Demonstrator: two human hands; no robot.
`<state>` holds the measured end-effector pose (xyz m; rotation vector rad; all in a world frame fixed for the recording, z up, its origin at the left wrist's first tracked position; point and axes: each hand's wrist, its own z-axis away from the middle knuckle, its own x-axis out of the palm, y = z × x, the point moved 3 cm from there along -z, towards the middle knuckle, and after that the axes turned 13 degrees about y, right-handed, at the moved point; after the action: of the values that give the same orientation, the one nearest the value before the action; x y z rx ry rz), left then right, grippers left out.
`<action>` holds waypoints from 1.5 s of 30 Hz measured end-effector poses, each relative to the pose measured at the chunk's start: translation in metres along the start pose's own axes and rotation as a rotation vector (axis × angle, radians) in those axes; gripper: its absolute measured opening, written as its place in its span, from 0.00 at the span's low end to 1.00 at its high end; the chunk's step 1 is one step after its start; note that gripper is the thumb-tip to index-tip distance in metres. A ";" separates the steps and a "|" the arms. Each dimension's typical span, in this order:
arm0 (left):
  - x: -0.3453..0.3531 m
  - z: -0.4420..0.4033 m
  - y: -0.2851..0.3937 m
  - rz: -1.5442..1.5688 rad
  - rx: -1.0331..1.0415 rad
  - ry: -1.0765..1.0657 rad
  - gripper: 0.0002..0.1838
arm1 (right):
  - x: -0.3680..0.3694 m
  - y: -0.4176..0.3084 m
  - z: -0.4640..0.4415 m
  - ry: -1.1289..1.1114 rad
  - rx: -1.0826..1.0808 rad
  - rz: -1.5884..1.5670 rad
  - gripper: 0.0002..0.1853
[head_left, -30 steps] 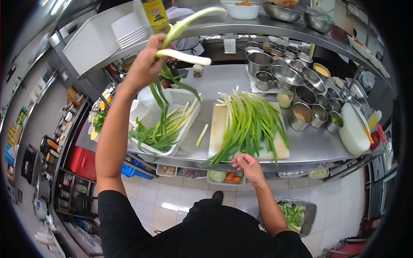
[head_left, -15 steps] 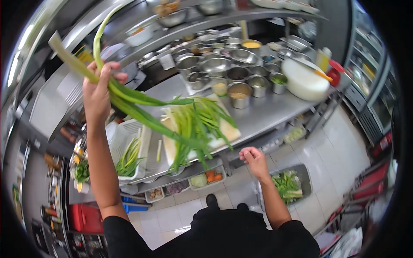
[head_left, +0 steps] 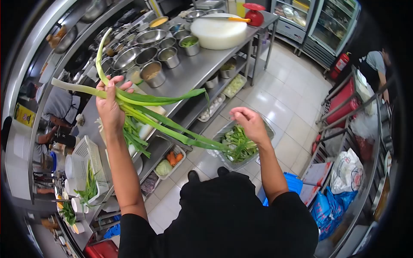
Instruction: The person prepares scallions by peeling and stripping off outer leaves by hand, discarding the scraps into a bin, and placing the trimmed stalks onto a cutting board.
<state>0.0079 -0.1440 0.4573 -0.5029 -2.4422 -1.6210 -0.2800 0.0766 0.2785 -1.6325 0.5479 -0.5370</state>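
My left hand [head_left: 111,103] is closed around two leeks [head_left: 150,102], raised in front of the steel counter. Their pale ends stick out to the left, and their long green leaves trail to the right. My right hand [head_left: 249,123] is held in the air with loosely bent fingers, and nothing shows in it. Below it on the floor, a plastic tub [head_left: 270,129] holds cut greens [head_left: 236,142]. The tips of the held leaves overlap the tub in view; whether they touch it I cannot tell. More green leaves [head_left: 134,133] lie on the counter behind my left forearm.
The steel counter [head_left: 195,71] carries several metal pots and a thick white round block [head_left: 219,32] with an orange-handled knife [head_left: 236,19]. A white basket [head_left: 98,161] stands at left. Carrots and cabbage sit in a lower-shelf bin [head_left: 178,165]. Other people work at left and far right.
My view has turned right, toward the tub on the floor. The leeks stay in my left hand, their leaf tips now reaching over the tub in view. My right hand's fingers have loosened slightly.
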 end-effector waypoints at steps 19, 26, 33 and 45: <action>0.049 0.020 -0.082 0.079 -0.253 -0.174 0.13 | 0.026 -0.035 -0.053 -0.289 -0.288 0.176 0.12; 0.038 0.031 -0.114 0.000 -0.425 -0.007 0.14 | 0.028 -0.044 -0.003 0.101 -0.521 0.178 0.10; 0.050 0.047 -0.133 0.012 -0.487 0.002 0.13 | 0.077 -0.014 0.000 0.152 -0.692 0.405 0.17; 0.045 0.041 -0.117 0.029 -0.284 0.019 0.13 | 0.032 0.023 0.007 -0.158 -0.496 0.387 0.09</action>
<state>-0.0749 -0.1393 0.3542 -0.5570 -2.1901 -1.9616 -0.2521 0.0593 0.2562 -1.9464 0.9026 0.0237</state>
